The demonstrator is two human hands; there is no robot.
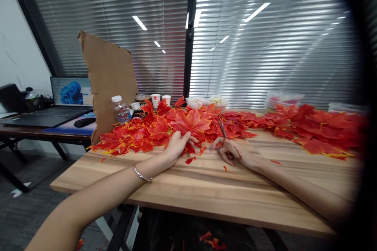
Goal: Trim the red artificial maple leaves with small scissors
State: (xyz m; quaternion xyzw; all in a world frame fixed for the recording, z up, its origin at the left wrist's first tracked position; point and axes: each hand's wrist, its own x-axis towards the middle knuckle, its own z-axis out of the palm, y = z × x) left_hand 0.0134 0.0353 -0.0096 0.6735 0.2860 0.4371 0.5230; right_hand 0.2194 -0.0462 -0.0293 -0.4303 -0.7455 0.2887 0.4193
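Note:
My left hand [176,145] pinches the stem end of a large red-orange maple leaf [190,122], holding it upright above the wooden table [206,188]. My right hand [231,151] rests on the table just to the right, its fingers through the handles of small scissors [223,128] whose blades point up and away. A silver bracelet sits on my left wrist. Small red leaf scraps [190,160] lie on the wood between and below my hands. A long heap of red leaves [138,137] spreads behind both hands.
More red leaves [318,129] cover the table's right side. A cardboard sheet [110,82] stands at the left, with a water bottle [120,109], paper cups [155,100] and plastic bowls [206,102] behind the heap. A laptop [59,102] and mouse sit on the adjoining desk.

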